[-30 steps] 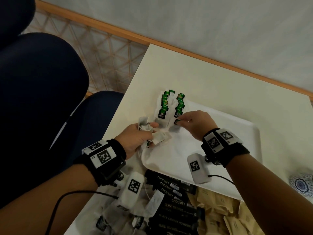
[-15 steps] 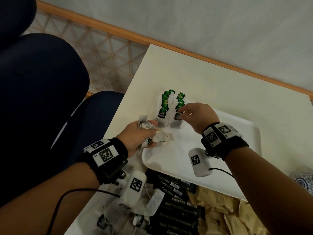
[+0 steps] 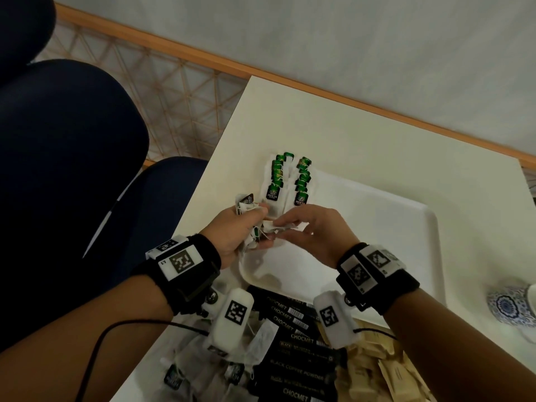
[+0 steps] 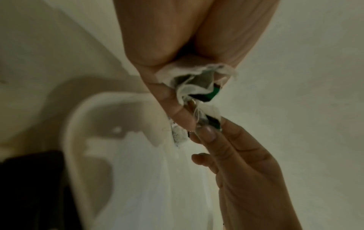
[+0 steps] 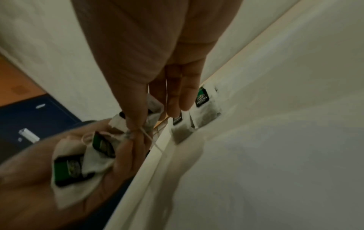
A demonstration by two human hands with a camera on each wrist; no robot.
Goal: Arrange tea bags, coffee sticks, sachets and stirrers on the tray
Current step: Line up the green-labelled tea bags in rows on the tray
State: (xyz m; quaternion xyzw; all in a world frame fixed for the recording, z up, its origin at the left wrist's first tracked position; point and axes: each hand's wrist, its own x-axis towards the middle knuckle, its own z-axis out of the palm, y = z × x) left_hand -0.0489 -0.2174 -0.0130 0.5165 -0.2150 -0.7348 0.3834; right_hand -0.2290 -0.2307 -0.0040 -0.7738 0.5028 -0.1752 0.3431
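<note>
The right hand has come back from the rows to the left hand, pinching one white, green-tagged tea bag from its clutched bunch, over the tray's left edge.

Dim, soft light — blurred wrist views

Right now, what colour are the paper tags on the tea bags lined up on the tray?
Green and black tags, clearest in the head view.

A dark blue chair stands beside the table; a patterned cup sits at its right edge.
</note>
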